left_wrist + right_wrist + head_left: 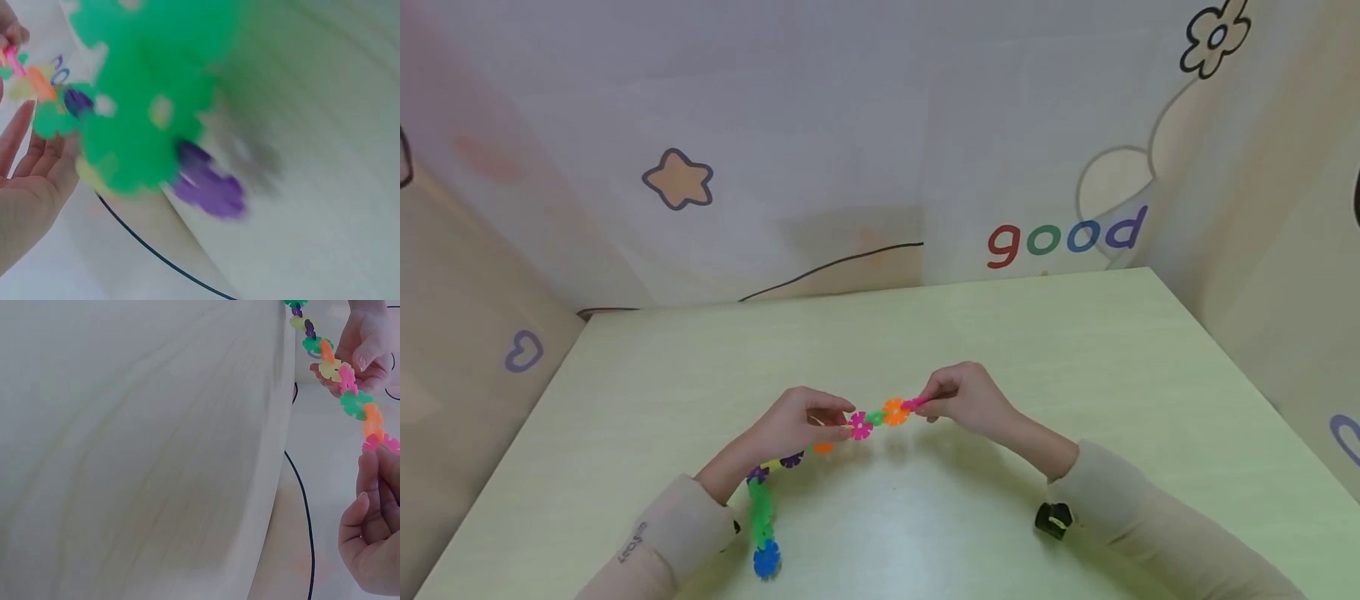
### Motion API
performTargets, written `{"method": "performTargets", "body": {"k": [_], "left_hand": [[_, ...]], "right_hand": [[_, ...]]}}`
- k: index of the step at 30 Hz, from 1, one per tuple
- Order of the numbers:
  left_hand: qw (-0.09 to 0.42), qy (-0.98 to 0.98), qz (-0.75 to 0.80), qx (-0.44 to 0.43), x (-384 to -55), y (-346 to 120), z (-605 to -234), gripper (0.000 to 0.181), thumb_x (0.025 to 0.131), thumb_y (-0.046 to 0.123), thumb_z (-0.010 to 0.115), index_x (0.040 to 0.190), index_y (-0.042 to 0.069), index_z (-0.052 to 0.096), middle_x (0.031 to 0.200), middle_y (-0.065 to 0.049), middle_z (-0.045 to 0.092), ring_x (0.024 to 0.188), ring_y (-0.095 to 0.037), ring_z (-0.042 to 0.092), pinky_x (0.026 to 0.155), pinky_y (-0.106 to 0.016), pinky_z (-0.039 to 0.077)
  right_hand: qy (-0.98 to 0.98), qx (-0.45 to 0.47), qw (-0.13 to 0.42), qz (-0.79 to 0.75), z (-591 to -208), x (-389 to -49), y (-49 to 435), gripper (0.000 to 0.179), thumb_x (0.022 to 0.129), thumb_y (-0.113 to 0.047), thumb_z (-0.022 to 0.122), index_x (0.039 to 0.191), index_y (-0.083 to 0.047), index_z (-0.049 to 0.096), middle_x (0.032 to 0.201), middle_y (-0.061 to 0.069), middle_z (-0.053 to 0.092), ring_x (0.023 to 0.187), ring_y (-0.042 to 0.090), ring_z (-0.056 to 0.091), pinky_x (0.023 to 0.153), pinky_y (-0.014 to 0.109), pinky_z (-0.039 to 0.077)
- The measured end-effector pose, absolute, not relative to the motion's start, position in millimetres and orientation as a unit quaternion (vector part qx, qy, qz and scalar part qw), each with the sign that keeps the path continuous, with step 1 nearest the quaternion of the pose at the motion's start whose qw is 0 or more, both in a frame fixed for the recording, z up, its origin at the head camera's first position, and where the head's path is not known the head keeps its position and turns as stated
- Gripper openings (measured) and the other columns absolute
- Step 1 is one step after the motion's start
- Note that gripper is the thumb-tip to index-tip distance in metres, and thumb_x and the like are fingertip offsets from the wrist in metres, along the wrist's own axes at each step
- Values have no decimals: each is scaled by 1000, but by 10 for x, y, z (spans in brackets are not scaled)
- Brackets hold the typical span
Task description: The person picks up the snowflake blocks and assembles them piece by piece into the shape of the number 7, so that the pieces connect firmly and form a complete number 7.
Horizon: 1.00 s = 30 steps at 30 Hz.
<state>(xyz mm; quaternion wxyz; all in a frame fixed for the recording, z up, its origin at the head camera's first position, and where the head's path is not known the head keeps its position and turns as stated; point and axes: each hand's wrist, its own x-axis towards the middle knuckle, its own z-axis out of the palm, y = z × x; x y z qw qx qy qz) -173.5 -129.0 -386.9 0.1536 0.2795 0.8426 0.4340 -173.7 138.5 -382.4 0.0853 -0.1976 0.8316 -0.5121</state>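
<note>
Closest to the head camera are two arms in pale sleeves, and the left sleeve lies low on the green bench. Right by it hangs the end of a chain of snowflake pieces, with a blue piece at the very bottom, touching or just above the bench. The chain goes up through green pieces, then purple, yellow and orange ones, under the left hand. The left hand has its fingers curled and pinches the chain by a pink piece. From there the chain runs across the gap between the hands, through a green piece and an orange piece. The right hand pinches the other end, a pink piece, with its fingers curled in tight. That stretch of chain is up in the air, above the bench, and looks almost straight. In the right wrist view the same chain goes slanting between the two hands. In the left wrist view the green pieces are very close and blurry, with a purple piece under them. A small black thing sits at the right wrist. The wall behind shows a star and the word "good".
</note>
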Motion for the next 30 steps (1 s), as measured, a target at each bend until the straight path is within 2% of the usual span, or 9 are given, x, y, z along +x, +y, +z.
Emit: {"method": "performTargets", "body": {"k": [3, 9, 15, 18, 22, 26, 30], "left_hand": [[155, 845, 443, 258, -1738, -1404, -3895, 34, 83, 13, 67, 112, -3, 62, 97, -10, 65, 86, -19, 61, 75, -26, 52], [140, 868, 451, 156, -1714, -1616, -3918, 30, 85, 16, 65, 110, 0, 64, 95, -5, 65, 87, -19, 59, 75, -30, 51], [128, 876, 443, 142, -1712, -1808, -3966, 35, 84, 21, 66, 111, -1, 62, 92, -5, 64, 84, -19, 58, 77, -31, 49], [150, 880, 429, 135, -1701, -1858, -3963, 45, 81, 27, 70, 115, 0, 58, 92, -6, 61, 85, -20, 58, 74, -31, 49], [202, 885, 398, 128, -1674, -1879, -3943, 56, 75, 32, 74, 119, 3, 54, 100, -8, 56, 90, -23, 58, 71, -33, 50], [230, 892, 362, 144, -1654, -1859, -3960, 55, 71, 27, 79, 116, 5, 55, 101, -7, 55, 89, -22, 55, 70, -32, 49], [235, 892, 351, 163, -1661, -1820, -3991, 49, 68, 19, 80, 110, 5, 59, 97, -5, 56, 85, -19, 54, 70, -31, 49]], "right_hand": [[835, -193, 88, -508, -3818, -1738, 1423, 5, 77, -7, 72, 77, -2, 69, 74, 5, 67, 65, 28, 63, 62, 38, 50], [847, -173, 90, -495, -3837, -1768, 1495, 7, 77, -8, 72, 78, -2, 69, 75, 4, 67, 66, 27, 63, 66, 42, 51], [858, -148, 91, -484, -3812, -1791, 1563, 5, 77, -9, 72, 78, -4, 69, 75, 3, 67, 66, 23, 63, 67, 43, 51], [861, -137, 89, -482, -3811, -1807, 1606, 5, 77, -8, 72, 77, -4, 69, 75, 3, 67, 65, 21, 62, 68, 42, 51], [856, -135, 91, -490, -3817, -1826, 1644, 5, 77, -6, 72, 78, -2, 69, 77, 6, 68, 66, 26, 63, 69, 43, 51], [855, -139, 91, -491, -3821, -1838, 1668, 4, 77, -5, 71, 78, -2, 69, 78, 7, 68, 67, 28, 63, 69, 43, 52], [864, -139, 86, -476, -3820, -1848, 1697, 4, 78, -6, 71, 78, -3, 69, 77, 6, 68, 65, 23, 63, 68, 41, 51]]}}
